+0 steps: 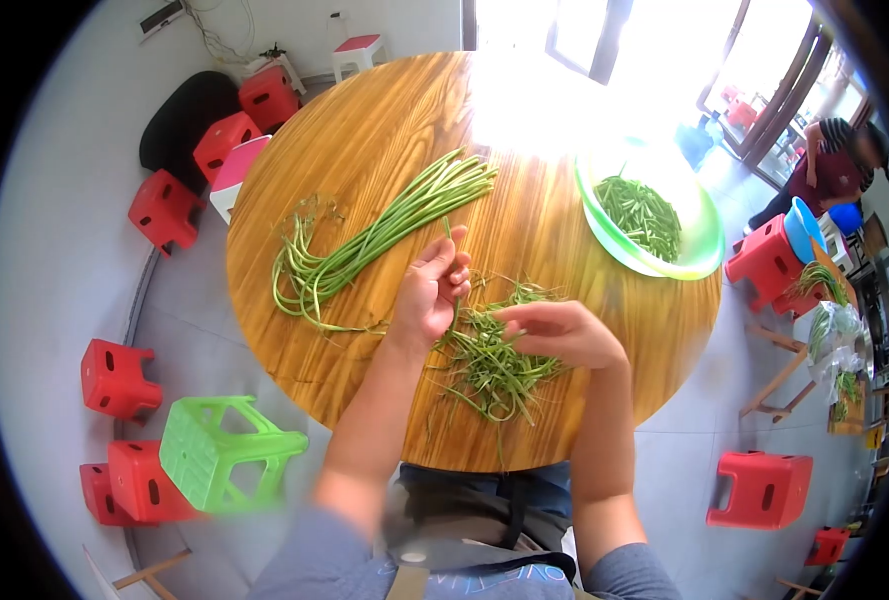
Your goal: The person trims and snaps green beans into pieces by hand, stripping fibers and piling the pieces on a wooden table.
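Note:
A long bundle of green stems (385, 225) lies on the round wooden table, with curled ends toward the left. My left hand (433, 288) is closed around a green stem (448, 228), whose tip sticks up above the fingers. To its right, my right hand (562, 333) hovers over a loose pile of thin green trimmings (500, 375); its fingers are stretched out and I see nothing between them. Short cut green pieces (640, 220) fill part of a pale green bowl (707, 245) at the table's right side.
Red stools (168, 210) and a green stool (210, 450) stand left of the wooden table (365, 120). More red stools (765, 490) are at the right. A person (835, 165) bends near a blue basin (803, 232) at the upper right.

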The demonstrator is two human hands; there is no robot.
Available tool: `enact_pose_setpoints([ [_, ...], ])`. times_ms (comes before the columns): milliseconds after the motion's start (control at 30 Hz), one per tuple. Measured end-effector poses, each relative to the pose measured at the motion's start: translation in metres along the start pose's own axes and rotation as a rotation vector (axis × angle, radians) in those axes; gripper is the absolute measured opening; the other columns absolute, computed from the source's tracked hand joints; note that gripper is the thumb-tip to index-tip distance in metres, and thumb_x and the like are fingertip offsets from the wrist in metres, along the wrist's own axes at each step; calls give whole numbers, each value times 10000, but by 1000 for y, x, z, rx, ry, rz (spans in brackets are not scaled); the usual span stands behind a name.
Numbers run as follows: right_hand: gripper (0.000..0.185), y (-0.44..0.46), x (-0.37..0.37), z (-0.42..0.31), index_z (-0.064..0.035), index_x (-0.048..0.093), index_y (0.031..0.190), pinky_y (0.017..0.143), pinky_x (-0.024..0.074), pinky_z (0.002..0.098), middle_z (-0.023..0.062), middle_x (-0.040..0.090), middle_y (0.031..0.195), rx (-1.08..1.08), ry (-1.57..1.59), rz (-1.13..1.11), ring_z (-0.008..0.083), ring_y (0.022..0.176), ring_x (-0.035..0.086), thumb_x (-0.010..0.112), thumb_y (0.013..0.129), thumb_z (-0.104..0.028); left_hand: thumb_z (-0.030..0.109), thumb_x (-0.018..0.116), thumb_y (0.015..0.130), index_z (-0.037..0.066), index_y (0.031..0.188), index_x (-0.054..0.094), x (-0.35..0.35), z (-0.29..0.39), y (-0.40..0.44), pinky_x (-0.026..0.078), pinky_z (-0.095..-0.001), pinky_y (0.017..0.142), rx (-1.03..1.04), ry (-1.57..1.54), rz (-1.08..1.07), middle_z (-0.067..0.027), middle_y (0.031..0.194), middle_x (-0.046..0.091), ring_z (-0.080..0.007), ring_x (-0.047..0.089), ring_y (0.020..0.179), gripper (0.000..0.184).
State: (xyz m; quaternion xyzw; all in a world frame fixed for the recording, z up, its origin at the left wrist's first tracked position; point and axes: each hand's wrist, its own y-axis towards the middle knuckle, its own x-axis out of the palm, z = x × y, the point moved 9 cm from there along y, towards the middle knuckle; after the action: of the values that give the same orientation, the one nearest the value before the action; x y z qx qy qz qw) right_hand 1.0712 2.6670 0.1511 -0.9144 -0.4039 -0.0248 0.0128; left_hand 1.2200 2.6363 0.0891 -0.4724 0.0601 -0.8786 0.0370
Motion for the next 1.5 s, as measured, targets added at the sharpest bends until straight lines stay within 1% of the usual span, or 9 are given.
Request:
enact_pose_setpoints([
  [133,248,9,5,-1,-69,650,1033,609,423,219,-5,612,842,-166,-456,-51,58,714,506,684,797,-136,114,460,933,-18,1092,559,26,0,-12,397,-197,518,21,192,4,-43,793,601,-73,494,614,229],
  [267,270,8,-31,-1,-15,600,1092,592,407,186,-15,594,853,-245,219,452,39,734,497,633,852,-132,138,487,927,5,1028,607,46,-11,-23,386,-174,483,9,553,-90,-26,727,605,-41,492,566,205],
  [367,230,9,-40,5,2,601,1057,602,415,172,-16,592,796,-232,126,554,40,713,520,619,861,-118,170,508,922,14,979,630,62,-31,-33,375,-182,467,-37,826,-228,-13,714,601,-40,482,535,206],
  [600,143,-2,-56,5,11,636,896,608,426,184,-14,603,752,-195,78,723,47,685,532,658,830,-115,156,502,917,2,930,640,59,-45,-33,373,-189,462,-80,793,-229,-16,695,601,-47,481,530,206],
  [833,108,1,-52,6,8,648,872,607,444,185,-3,606,760,-201,95,664,62,693,551,674,805,-72,119,480,887,2,819,614,50,-41,-33,323,-197,404,-128,719,-106,-21,629,562,-54,420,459,191],
  [967,123,2,-19,-28,-8,669,852,598,489,237,65,598,830,-538,-493,523,126,696,599,702,735,-26,122,461,893,8,794,598,37,-35,-27,309,-204,396,-56,666,-67,-21,616,550,-55,409,452,204],
  [1167,110,-5,-14,-35,-3,660,835,583,482,262,78,580,830,-645,-692,655,153,679,596,692,730,1,130,453,900,16,811,592,43,-38,-26,320,-197,401,-104,612,-114,-27,618,553,-65,431,453,200],
  [1300,90,-9,-29,-38,0,653,816,566,460,258,66,571,785,-598,-678,723,147,668,581,692,735,-10,135,464,901,14,839,599,51,-27,-27,338,-195,415,-39,567,-171,-25,637,563,-74,460,468,192],
  [1500,108,1,-37,-22,1,641,791,535,405,227,25,558,715,-347,-629,541,86,628,518,716,737,-53,171,476,924,20,942,595,50,-20,-28,332,-185,426,-90,272,-155,-11,652,552,-68,438,476,193],
])
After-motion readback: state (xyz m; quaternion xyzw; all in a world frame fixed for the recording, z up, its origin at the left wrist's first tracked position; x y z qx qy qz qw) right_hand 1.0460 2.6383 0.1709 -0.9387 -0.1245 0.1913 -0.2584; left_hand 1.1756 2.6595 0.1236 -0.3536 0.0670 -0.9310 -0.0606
